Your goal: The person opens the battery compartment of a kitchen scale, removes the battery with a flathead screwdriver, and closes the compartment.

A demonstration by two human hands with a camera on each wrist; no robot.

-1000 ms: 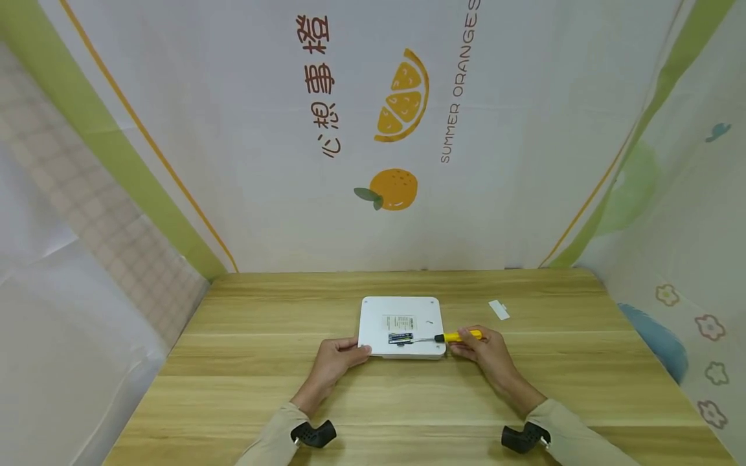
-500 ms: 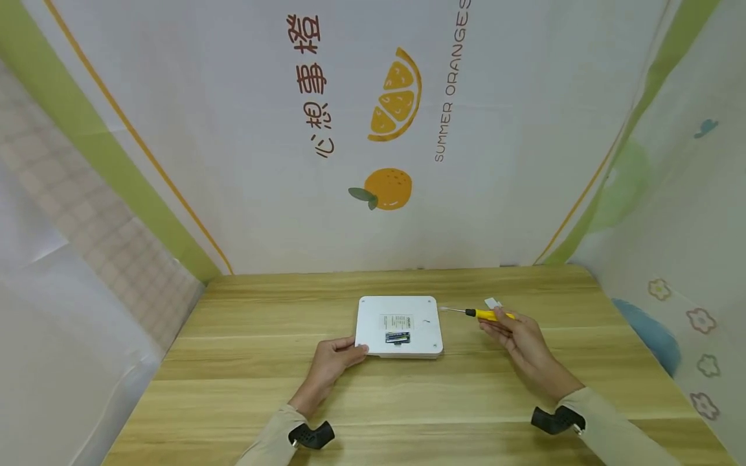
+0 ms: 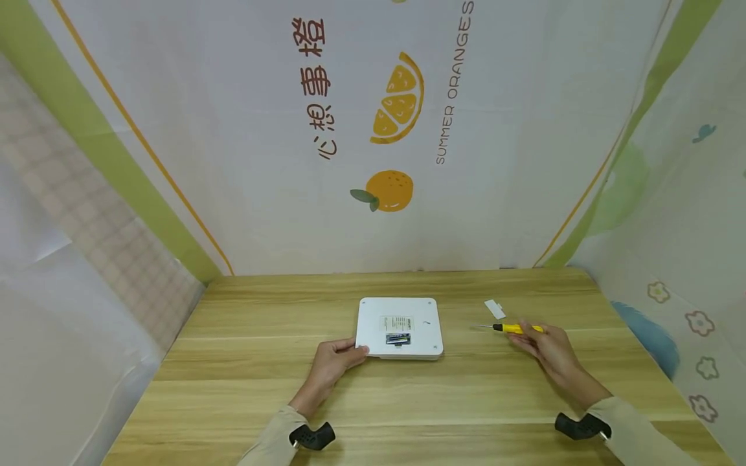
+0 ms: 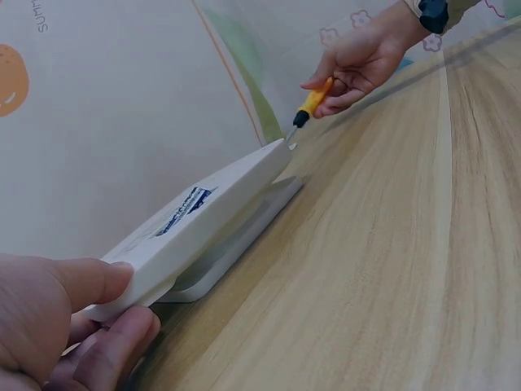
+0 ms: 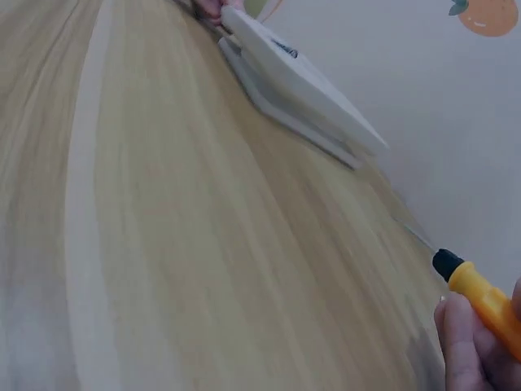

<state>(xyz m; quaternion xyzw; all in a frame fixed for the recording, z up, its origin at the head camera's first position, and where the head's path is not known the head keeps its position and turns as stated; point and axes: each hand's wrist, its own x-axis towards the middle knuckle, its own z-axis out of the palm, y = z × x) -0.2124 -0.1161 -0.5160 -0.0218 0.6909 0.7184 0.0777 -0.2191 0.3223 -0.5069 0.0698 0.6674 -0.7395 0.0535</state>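
A white flat device, rectangular with rounded corners, lies with its label and battery compartment facing up. Batteries show in the uncovered compartment. My left hand grips the device's near left corner, thumb on top and fingers beneath, as the left wrist view shows. To the right, my right hand holds a screwdriver with a yellow and black handle, its thin shaft pointing left, apart from the device. Just behind the screwdriver a small white battery cover lies on the table.
The wooden table runs back to a white curtain printed with oranges. More curtain hangs along both sides. In the left wrist view, a paler base shows under the device's upper shell.
My right hand has drawn the screwdriver from the battery compartment away to the right, uncovering the batteries to view. My left hand keeps its grip on the device's corner.
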